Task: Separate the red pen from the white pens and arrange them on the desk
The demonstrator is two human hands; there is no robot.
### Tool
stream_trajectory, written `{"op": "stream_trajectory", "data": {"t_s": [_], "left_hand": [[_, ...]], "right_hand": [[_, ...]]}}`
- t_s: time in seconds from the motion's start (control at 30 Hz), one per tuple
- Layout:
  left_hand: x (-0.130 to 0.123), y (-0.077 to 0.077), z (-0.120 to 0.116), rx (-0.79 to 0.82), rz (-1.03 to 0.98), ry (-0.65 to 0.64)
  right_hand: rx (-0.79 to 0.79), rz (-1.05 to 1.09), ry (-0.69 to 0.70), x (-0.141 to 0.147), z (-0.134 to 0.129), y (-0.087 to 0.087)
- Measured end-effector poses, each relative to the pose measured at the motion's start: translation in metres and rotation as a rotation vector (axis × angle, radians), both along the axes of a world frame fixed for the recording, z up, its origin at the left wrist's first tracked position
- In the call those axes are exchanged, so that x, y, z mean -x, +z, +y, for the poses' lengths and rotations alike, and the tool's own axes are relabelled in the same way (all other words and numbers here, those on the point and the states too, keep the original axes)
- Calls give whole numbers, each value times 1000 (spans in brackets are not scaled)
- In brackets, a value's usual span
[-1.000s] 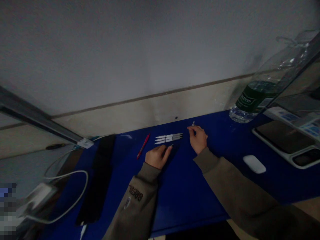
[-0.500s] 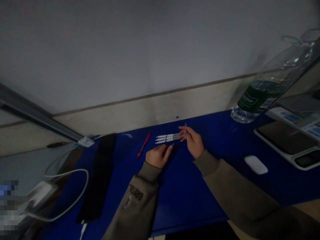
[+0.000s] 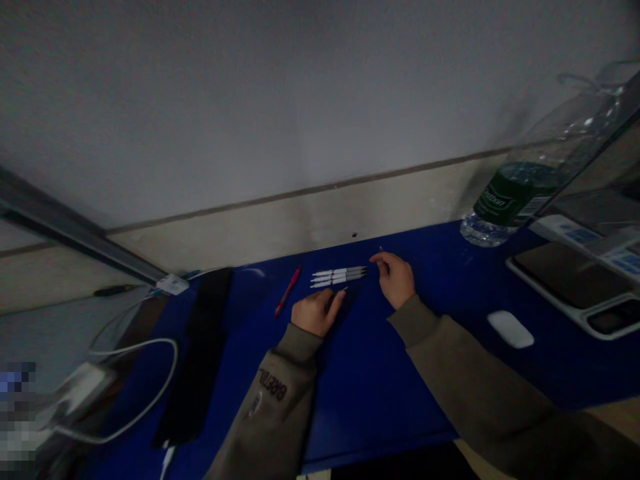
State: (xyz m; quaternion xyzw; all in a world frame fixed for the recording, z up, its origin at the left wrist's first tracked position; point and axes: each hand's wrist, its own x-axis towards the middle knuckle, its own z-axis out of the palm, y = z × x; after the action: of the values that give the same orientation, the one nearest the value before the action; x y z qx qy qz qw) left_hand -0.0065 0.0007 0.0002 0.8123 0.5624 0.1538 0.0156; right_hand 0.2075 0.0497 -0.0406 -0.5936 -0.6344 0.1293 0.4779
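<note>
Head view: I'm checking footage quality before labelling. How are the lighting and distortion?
Head view: dim overall, the blue desk falling dark; the wide lens stretches the water bottle at the right edge; the white pens stay fairly sharp.

Right hand [image 3: 395, 281] drawn back off the pens

Clear of the three white pens [image 3: 339, 277] now, after lying across their right-hand ends half a second ago; those ends uncovered again, with a narrow strip of blue counter [image 3: 369, 283] showing between pens and hand. Hand back near its spot of a second ago, just right of the pens, though with the index fingertip [image 3: 374, 258] reaching further left and lying flatter than the earlier curled pinch. Tiny pointed sliver [image 3: 381, 247] at the fingers, too small to identify, shifted right of its place half a second ago, yet still left of its first position.
</note>
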Motion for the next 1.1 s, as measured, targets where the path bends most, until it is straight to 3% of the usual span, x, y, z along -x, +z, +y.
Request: {"op": "stream_trajectory", "data": {"t_s": [0.17, 0.3, 0.5, 0.7, 1.1], "left_hand": [[1, -2, 0, -13, 7, -4], [1, 0, -1, 0, 3, -9], [-1, 5, -2, 14, 6, -2], [0, 1, -1, -16, 2, -11], [0, -1, -1, -12, 5, -7]], "right_hand": [[27, 252, -64, 1, 1, -3], [54, 300, -57, 0, 6, -7], [-22, 49, -152, -6, 10, -8], [53, -92, -84, -9, 9, -8], [115, -345, -151, -11, 8, -9]]}}
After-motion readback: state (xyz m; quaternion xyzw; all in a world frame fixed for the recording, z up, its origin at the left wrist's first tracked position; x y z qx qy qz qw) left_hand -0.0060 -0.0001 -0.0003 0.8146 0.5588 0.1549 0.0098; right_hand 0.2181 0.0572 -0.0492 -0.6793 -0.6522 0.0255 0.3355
